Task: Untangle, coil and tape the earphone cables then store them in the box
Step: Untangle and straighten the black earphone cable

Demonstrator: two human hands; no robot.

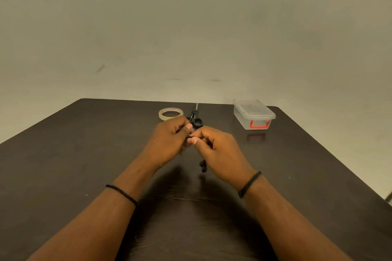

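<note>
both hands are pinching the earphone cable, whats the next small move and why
Probably draw the hands apart a little to work the cable loose. The left hand and right hand pinch it close together, and the earbuds hang bunched below. The tape, scissors and closed box lie untouched.

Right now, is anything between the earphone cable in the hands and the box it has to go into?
Yes: the box has its lid on, clasped by a red latch. Otherwise the table between it and the earphone cable, pinched by both hands, looks bare.
</note>
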